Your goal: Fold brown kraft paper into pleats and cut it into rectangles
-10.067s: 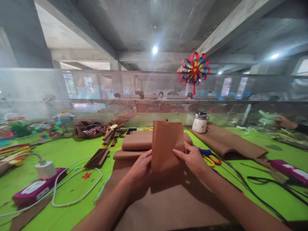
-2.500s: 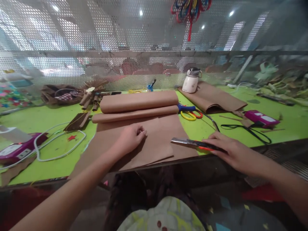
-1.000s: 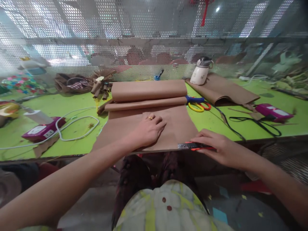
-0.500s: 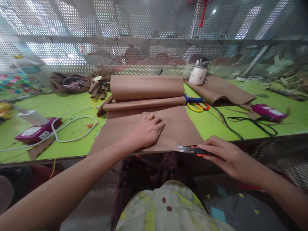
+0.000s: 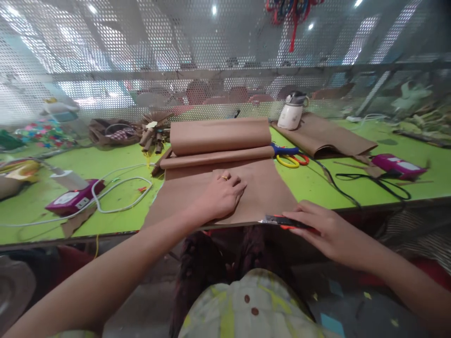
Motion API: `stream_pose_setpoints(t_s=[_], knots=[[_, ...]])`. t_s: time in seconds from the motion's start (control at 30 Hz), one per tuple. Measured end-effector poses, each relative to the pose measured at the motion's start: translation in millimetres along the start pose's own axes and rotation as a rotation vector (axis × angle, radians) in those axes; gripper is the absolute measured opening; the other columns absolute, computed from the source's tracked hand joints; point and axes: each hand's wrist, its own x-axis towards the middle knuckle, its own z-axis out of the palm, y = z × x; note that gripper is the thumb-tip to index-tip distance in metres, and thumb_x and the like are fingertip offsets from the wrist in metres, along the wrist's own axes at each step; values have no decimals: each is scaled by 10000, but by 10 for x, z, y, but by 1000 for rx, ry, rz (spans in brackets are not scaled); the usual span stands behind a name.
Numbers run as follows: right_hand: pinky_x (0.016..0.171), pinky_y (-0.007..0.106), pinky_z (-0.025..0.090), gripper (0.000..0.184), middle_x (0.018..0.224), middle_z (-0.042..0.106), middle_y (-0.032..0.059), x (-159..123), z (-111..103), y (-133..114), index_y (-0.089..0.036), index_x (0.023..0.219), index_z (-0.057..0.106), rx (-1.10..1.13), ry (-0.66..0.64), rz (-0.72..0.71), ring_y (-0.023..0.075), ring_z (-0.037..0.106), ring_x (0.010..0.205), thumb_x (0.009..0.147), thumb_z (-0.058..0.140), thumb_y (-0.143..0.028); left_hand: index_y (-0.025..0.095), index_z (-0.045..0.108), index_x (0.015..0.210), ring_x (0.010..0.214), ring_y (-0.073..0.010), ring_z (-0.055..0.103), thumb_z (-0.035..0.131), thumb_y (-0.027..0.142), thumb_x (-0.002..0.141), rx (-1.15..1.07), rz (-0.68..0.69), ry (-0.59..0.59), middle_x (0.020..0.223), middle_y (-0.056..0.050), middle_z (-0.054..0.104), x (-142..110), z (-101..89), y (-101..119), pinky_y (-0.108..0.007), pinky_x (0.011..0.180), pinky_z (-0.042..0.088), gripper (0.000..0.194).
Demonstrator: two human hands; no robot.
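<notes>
A sheet of brown paper (image 5: 268, 188) lies flat on the green table (image 5: 105, 159), reaching its near edge. My left hand (image 5: 220, 195), a ring on one finger, presses palm-down on the paper with its fingers flat. My right hand (image 5: 322, 227) grips a utility knife (image 5: 276, 219) with an orange and black body. Its blade end points left at the paper's near right edge. Behind the sheet lie two rolls of the same brown paper (image 5: 220, 135).
Scissors (image 5: 291, 157) with blue, yellow and red handles lie right of the rolls. A white bottle (image 5: 291, 111) and folded brown paper (image 5: 327, 136) stand behind them. A pink power strip (image 5: 72, 201) with a white cable is at left, another pink device (image 5: 398, 166) with a black cable at right. Perforated metal screen behind.
Ten seconds ago both hands held a folded brown sheet upright. Since then it lies flat under my left hand, and my right hand took the knife to the table's near edge.
</notes>
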Motion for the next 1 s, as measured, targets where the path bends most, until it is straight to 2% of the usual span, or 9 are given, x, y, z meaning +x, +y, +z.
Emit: stream_pose_setpoints(t_s=[0.33, 0.6, 0.87, 1.0], knots=[[830, 349, 493, 311, 1036, 567, 97, -150, 68, -52, -217, 1219, 563, -22, -10, 36, 199, 576, 935, 942, 424, -241, 211, 588, 1178, 960, -258, 441, 259, 311, 974, -11, -4, 10, 1050, -109, 594, -5, 15, -3, -434, 852, 334, 400], [766, 349, 494, 279, 930, 568, 93, 155, 208, -243, -172, 1136, 605, -48, 21, 2, 196, 566, 850, 950, 414, -255, 214, 579, 1181, 939, -257, 432, 249, 314, 979, 22, 10, 19, 1057, -95, 593, -18, 31, -2, -431, 829, 330, 400], [747, 316, 499, 256, 936, 590, 79, 74, 207, -241, -206, 1129, 615, -1, -5, -2, 180, 584, 833, 935, 456, -257, 210, 591, 1144, 946, -260, 432, 251, 310, 977, 6, 1, 19, 1049, -100, 587, -30, 43, 3, -441, 836, 317, 392], [747, 332, 500, 255, 941, 606, 92, 162, 247, -297, -192, 1090, 631, -48, 10, 0, 195, 593, 842, 937, 450, -284, 208, 595, 1129, 947, -260, 429, 251, 299, 976, 3, 7, 19, 1028, -97, 585, -36, 32, 14, -436, 834, 320, 387]])
